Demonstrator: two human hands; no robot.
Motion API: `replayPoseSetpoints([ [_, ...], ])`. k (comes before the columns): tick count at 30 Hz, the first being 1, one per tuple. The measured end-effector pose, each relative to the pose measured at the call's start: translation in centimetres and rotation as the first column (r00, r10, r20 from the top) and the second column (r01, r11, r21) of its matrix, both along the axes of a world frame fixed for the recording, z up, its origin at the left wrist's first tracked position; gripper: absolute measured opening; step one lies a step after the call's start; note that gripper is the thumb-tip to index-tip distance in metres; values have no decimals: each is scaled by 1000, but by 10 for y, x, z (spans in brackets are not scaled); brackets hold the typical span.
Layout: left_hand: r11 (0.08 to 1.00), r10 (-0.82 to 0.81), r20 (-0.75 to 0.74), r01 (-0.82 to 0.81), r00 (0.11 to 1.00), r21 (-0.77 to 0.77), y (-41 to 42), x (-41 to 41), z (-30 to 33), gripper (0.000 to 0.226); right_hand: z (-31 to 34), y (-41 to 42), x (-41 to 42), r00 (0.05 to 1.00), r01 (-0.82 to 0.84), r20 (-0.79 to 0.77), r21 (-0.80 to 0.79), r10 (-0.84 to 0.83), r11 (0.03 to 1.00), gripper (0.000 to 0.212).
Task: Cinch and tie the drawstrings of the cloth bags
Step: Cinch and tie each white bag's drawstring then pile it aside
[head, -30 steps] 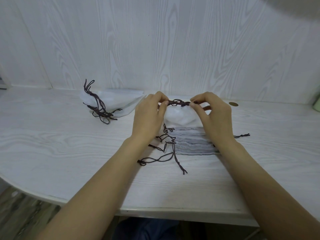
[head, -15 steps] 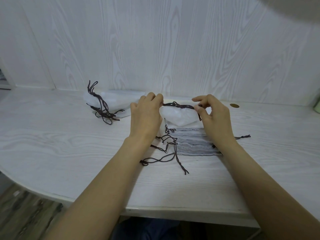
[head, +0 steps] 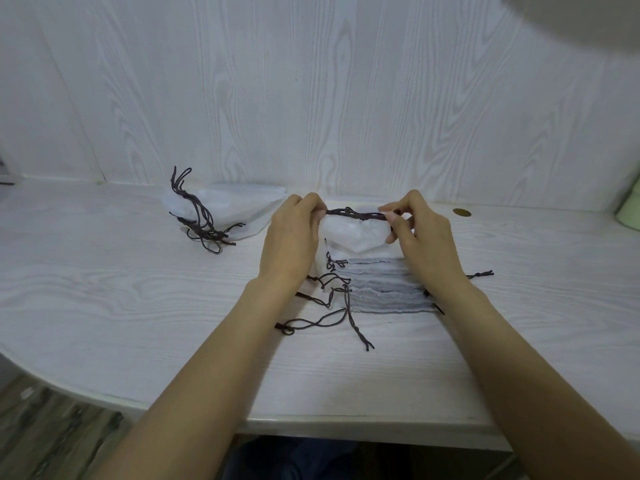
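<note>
Both hands draw a dark drawstring taut across the mouth of one white cloth bag, above a stack of bags on the desk.

The left hand [head: 291,237] and right hand [head: 420,237] each close a fingertip grip on one end of the drawstring [head: 356,214]; the bag [head: 353,232] hangs gathered beneath it. The stack [head: 384,289] lies under the wrists, loose cords [head: 322,320] trailing leftward (apparently untied). Tied bags [head: 221,213] rest well apart at left on the desk [head: 104,289].
</note>
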State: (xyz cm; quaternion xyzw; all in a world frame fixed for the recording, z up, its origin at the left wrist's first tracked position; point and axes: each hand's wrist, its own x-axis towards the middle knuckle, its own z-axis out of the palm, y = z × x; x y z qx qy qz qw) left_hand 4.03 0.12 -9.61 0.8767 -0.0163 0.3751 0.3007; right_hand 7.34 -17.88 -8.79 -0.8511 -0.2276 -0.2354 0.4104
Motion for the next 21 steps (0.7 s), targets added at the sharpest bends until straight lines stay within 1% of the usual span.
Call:
replayPoseSetpoints([
  [3, 986, 41, -97, -56, 994, -155, -1, -2, 10, 24, 5, 7, 1, 1000, -3, 19, -26, 3, 1000, 9],
  [5, 929, 27, -237, -112, 971, -354, -1, -1, 17, 37, 8, 11, 2, 1000, -4, 25, -14, 4, 1000, 9],
  [6, 864, -20, -307, -138, 951, -484, 0, 0, 21, 44, 11, 12, 2, 1000, -4, 21, -9, 4, 1000, 9],
  [8, 668, -191, -382, -165, 904, -726, 0, 1, 33, 55, 16, 16, 0, 1000, -9, 7, -8, 9, 1000, 9],
  [9, 599, -266, -405, -180, 874, -781, -2, 2, 41, 59, 20, 19, -2, 1000, -17, 6, -3, 17, 1000, 9],
  [12, 527, -440, -472, -206, 764, -825, -5, 11, 63, 72, 31, 30, -7, 999, -54, 1, 26, 54, 998, 11],
  [13, 483, -505, -464, -208, 727, -851, -5, 16, 67, 71, 34, 33, -8, 998, -68, -17, 34, 68, 997, 11],
  [14, 441, -549, -447, -210, 706, -873, -5, 19, 70, 63, 37, 36, -10, 996, -83, -37, 45, 85, 996, 10],
  [15, 406, -570, -425, -208, 703, -890, -5, 22, 73, 49, 40, 38, -11, 993, -93, -62, 66, 97, 993, 10],
  [17, 392, -546, -407, -206, 732, -896, -4, 28, 74, 28, 44, 40, -13, 988, -57, -134, 154, 78, 986, 11],
  [18, 389, -523, -388, -193, 759, -901, -5, 29, 75, 20, 45, 38, -11, 981, 18, -192, 202, 21, 979, 14],
  [19, 373, -510, -359, -175, 782, -911, -6, 30, 77, 14, 47, 35, -10, 957, 120, -286, 230, -51, 966, 21],
  [20, 363, -502, -334, -156, 798, -919, -7, 29, 80, 10, 49, 31, -9, 908, 211, -406, 235, -102, 949, 30],
  [21, 358, -504, -315, -137, 804, -923, -9, 27, 84, 8, 50, 28, -8, 838, 259, -539, 249, -88, 933, 39],
])
